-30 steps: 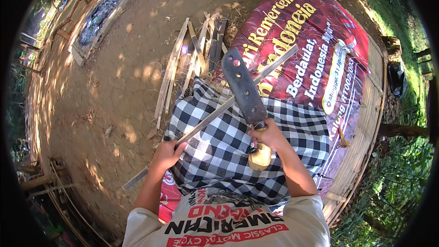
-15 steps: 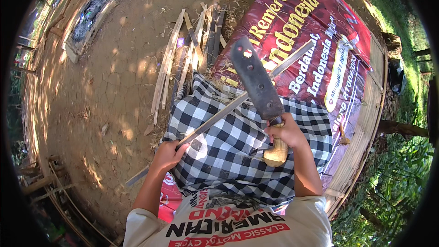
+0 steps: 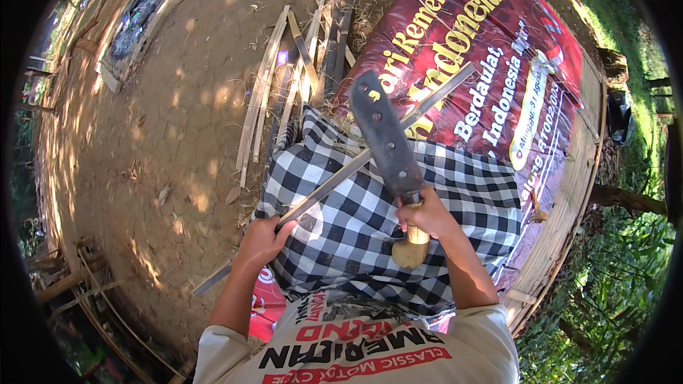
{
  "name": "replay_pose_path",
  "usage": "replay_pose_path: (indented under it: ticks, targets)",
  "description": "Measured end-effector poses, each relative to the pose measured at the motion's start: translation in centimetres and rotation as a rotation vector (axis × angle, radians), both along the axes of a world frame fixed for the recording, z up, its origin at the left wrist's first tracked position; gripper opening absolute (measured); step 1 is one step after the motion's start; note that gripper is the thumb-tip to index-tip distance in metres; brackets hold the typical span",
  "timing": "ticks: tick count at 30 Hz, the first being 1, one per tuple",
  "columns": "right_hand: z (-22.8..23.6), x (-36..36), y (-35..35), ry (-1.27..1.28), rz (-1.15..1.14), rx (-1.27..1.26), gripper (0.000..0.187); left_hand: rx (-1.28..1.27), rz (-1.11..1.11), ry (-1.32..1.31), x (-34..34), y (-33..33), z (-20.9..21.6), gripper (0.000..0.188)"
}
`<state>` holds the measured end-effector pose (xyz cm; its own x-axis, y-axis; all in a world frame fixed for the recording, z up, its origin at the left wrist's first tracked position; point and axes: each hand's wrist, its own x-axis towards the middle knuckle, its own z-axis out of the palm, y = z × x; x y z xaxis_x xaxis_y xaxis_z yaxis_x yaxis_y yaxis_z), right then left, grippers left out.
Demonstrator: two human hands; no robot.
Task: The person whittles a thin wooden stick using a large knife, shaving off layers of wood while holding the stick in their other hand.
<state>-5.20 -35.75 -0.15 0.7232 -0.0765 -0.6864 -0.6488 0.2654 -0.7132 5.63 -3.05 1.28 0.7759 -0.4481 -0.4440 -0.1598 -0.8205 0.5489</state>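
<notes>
My left hand (image 3: 265, 240) is closed round a long, narrow strip that looks like split bamboo (image 3: 324, 192). The strip runs slantwise over my lap, from low at the left to the upper right. In my right hand (image 3: 429, 215) is the wooden handle of a machete (image 3: 388, 139), its broad dark blade pierced by several holes. The blade points up and away, lying across the strip and hiding a short length of it. Under both hands a black-and-white checked cloth (image 3: 348, 242) covers my lap.
Beyond my lap, several pale and dark strips (image 3: 270, 85) lie on the bare earth, with thin shavings around them. A red printed banner (image 3: 441, 50) covers a bamboo platform (image 3: 569, 163) at the right. A framed ash pit (image 3: 146, 21) is at the far left.
The machete and my right hand have shifted left and slightly toward me along the strip. The strip has slid slightly down and left; my left hand stays nearly in place.
</notes>
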Motion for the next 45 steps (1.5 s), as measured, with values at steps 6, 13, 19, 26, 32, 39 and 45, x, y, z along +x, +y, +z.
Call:
replay_pose_path:
  ticks: [6, 13, 19, 26, 32, 39, 45]
  targets:
    - [1.0, 0.4, -2.7, 0.016, -0.012, -0.023, 0.019, -0.02, -0.029, -0.035, -0.2, -0.1, 0.0, 0.05]
    - [1.0, 0.3, -1.0, 0.02, -0.015, 0.002, 0.022, 0.035, -0.075, -0.143, -0.5, 0.4, -0.3, 0.048]
    - [-0.8, -0.9, 1.2, 0.03, -0.098, 0.069, 0.022, -0.018, -0.061, -0.141, -0.8, 0.1, -1.3, 0.047]
    - [0.2, 0.5, 0.7, -0.018, -0.165, 0.091, 0.018, 0.014, -0.049, -0.133, -0.9, 0.4, -1.2, 0.047]
    - [1.8, 0.5, 1.7, 0.018, 0.026, -0.05, 0.015, 0.04, -0.064, -0.196, -1.1, 0.3, -0.8, 0.048]
    - [0.0, 0.0, 2.8, -0.024, 0.043, 0.025, 0.018, 0.013, -0.043, -0.188, -1.2, 0.2, -0.8, 0.048]
    - [0.6, 0.5, 0.9, -0.02, -0.111, 0.098, 0.018, 0.034, -0.054, -0.179, -1.2, 0.0, -0.9, 0.047]
